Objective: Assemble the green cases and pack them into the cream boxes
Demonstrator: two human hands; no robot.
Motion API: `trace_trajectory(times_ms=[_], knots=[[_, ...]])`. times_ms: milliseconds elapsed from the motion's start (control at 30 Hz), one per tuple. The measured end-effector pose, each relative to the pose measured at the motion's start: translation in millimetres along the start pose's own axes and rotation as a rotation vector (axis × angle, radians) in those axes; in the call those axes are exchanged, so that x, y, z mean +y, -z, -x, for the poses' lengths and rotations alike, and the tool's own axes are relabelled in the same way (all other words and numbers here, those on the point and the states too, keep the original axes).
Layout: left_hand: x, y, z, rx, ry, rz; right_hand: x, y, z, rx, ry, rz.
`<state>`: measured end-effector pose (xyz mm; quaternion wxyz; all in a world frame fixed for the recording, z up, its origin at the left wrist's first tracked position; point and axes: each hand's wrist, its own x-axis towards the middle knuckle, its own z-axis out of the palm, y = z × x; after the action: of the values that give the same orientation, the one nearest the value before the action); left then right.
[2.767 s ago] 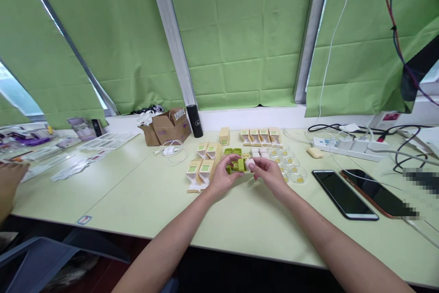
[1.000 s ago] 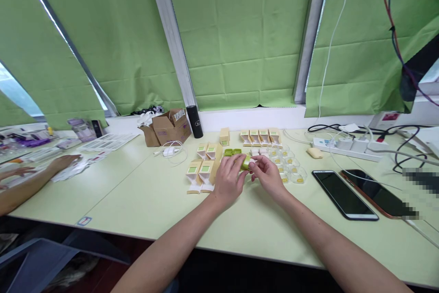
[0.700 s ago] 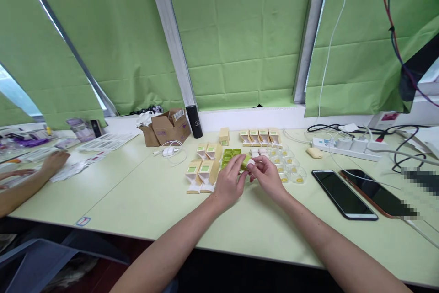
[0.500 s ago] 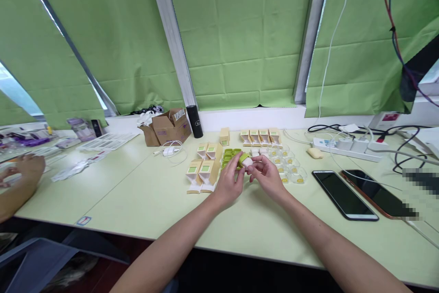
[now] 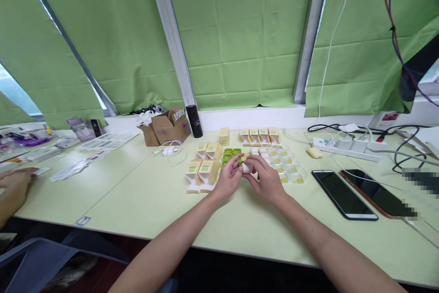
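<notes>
Above the table, my left hand (image 5: 227, 178) and my right hand (image 5: 268, 179) meet on one small white-and-green case (image 5: 246, 168). Both sets of fingers are closed around it, and they hide much of its green part. Just behind my hands sit several green square cases (image 5: 233, 151) in rows, partly covered by my left hand. Small white pieces (image 5: 263, 151) lie beyond my right hand, next to several clear plastic shells (image 5: 288, 161) with yellow centres. Left of my left hand stand open cream cartons (image 5: 206, 167) with green labels.
More cartons (image 5: 263, 136) line the back. A cardboard box (image 5: 170, 129) and a black bottle (image 5: 194, 121) stand at back left. On the right lie two phones (image 5: 345, 195), a power strip (image 5: 348, 147) and cables. Another person's hand (image 5: 17, 183) is at far left.
My right hand has turned over the small case, with its fingers now further over the top. The white part now points down toward me. The other person's hand has moved lower.
</notes>
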<state>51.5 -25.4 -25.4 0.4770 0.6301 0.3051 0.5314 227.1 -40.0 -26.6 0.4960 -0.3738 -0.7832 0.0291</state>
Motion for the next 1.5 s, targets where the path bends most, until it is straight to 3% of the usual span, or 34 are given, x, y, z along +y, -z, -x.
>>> trace_trajectory(times_ms=[333,667,1367,1500], knots=[[0.6,-2.5,-3.5,0.015,0.042,0.029,5.2,-4.0,1.4,-0.022,0.08,0.007],[8.6,-10.2,-2.0,0.091,0.047,0.133,6.3,-8.2,-0.9,0.071,0.181,0.034],[5.3,-16.8,-3.6,0.164,-0.061,0.184,2.0,-10.4,-1.8,0.077,0.201,0.11],[7.0,-14.7,-1.0,0.134,-0.062,0.164,3.0,-9.2,-1.6,0.076,0.195,0.104]])
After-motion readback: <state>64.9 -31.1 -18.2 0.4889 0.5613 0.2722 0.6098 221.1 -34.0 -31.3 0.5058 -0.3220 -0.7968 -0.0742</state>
